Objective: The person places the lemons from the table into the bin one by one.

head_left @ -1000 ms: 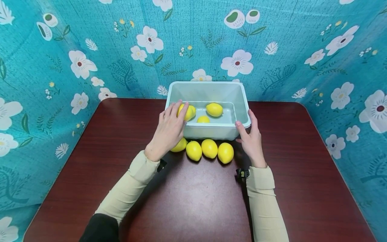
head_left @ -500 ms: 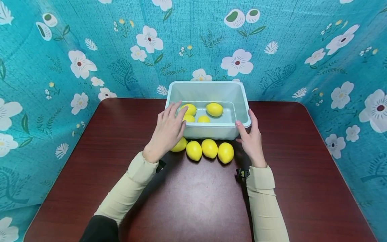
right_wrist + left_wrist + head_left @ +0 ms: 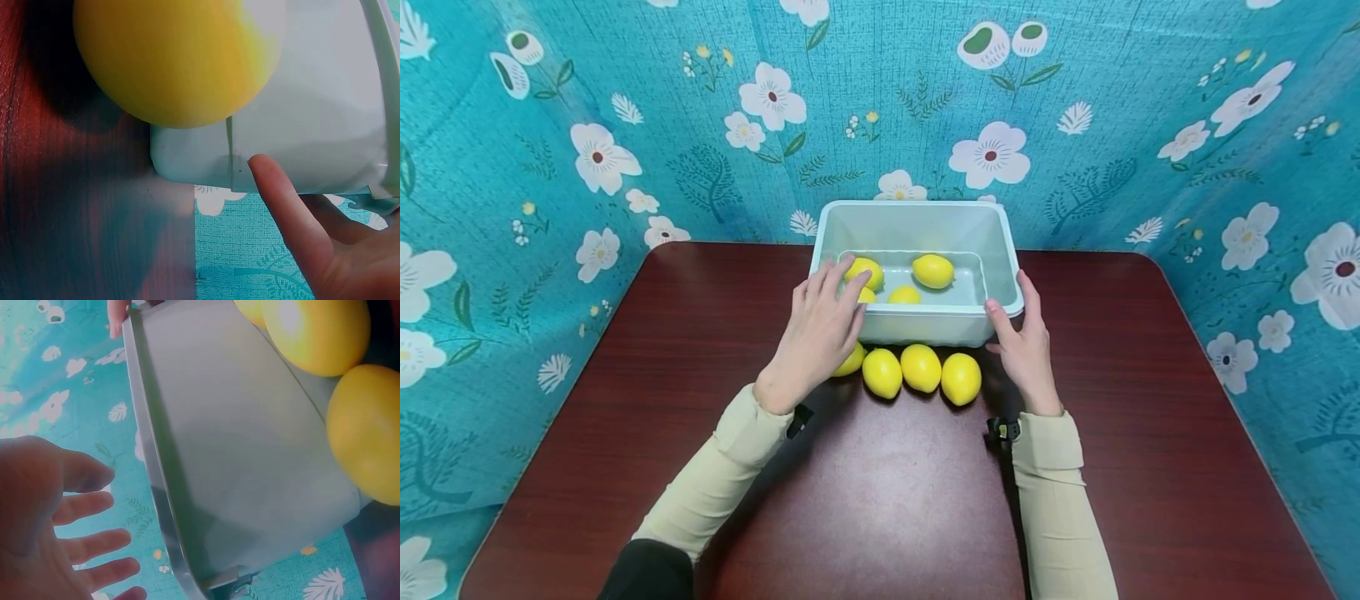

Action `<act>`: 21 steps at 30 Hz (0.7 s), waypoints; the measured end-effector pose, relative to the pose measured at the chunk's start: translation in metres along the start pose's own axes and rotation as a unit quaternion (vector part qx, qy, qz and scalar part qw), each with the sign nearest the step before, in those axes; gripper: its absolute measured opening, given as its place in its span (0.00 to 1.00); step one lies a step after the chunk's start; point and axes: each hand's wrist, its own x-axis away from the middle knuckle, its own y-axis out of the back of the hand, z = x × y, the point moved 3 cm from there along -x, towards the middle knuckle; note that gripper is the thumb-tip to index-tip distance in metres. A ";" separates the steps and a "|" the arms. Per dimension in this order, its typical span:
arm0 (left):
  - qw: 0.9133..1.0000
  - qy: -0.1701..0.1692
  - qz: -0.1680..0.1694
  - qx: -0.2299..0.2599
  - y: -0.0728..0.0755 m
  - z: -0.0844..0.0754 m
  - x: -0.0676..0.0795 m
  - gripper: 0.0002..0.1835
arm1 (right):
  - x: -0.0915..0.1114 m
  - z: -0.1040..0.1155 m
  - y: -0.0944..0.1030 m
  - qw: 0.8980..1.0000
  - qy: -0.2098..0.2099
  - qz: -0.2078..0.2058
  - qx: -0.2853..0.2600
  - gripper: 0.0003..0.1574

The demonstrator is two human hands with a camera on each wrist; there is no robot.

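A pale blue-green plastic bin [image 3: 917, 327] stands on the table with several lemons inside, among them a lemon [image 3: 933, 272] at the right. My left hand [image 3: 817, 322] hovers over the bin's front left corner, its fingers spread and holding nothing; the left wrist view shows the fingers [image 3: 94, 547] apart from the rim. Partly behind this hand lie two lemons, such as the lemon [image 3: 868, 272] at the bin's left. My right hand [image 3: 1026, 354] grips the front right corner, thumb on the front rim, fingers along the right side.
Several lemons line up before the bin, including a middle lemon [image 3: 882, 373] and a right-end lemon [image 3: 961, 379]; the leftmost is partly covered by my left hand. A blue flowered cloth [image 3: 880, 100] hangs behind the dark red-brown table [image 3: 887, 500].
My left hand has let go of a lemon inside the bin at the left and its fingers have spread. The right hand stays on the bin's corner.
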 end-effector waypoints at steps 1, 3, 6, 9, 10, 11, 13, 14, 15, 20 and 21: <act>1.000 -0.002 -0.002 0.002 0.000 -0.001 0.000 0.21 | 0.000 0.000 0.000 1.000 0.000 0.000 0.000 0.42; 1.000 -0.008 -0.006 0.004 0.000 -0.004 0.001 0.21 | 0.000 0.000 0.000 1.000 0.000 -0.001 0.000 0.42; 1.000 -0.014 -0.010 0.010 0.000 -0.008 0.002 0.21 | 0.000 0.000 0.000 1.000 0.001 -0.002 0.000 0.42; 1.000 -0.024 -0.010 0.012 0.000 -0.012 0.004 0.22 | 0.000 0.001 0.000 1.000 0.002 -0.002 0.000 0.42; 0.999 -0.028 -0.010 0.012 0.000 -0.014 0.005 0.22 | 0.000 0.001 0.000 1.000 0.002 -0.002 -0.001 0.42; 0.999 -0.033 -0.010 0.012 0.000 -0.016 0.005 0.22 | 0.001 0.001 0.000 1.000 0.002 -0.002 -0.001 0.42; 0.999 -0.043 -0.011 0.010 -0.001 -0.021 0.007 0.23 | 0.001 0.002 0.000 1.000 0.002 -0.002 0.000 0.42; 0.999 -0.049 -0.011 0.008 -0.002 -0.024 0.007 0.23 | 0.001 0.002 0.000 1.000 0.001 -0.002 0.000 0.42; 0.998 -0.055 -0.012 0.007 -0.002 -0.026 0.008 0.23 | 0.001 0.002 0.000 1.000 0.002 -0.001 0.001 0.42; 0.996 -0.084 -0.010 0.000 -0.005 -0.040 0.012 0.23 | -0.001 -0.002 0.000 1.000 0.000 -0.002 -0.003 0.42; 0.996 -0.089 -0.009 0.000 -0.006 -0.043 0.013 0.23 | -0.002 -0.005 0.000 1.000 0.000 -0.003 -0.004 0.42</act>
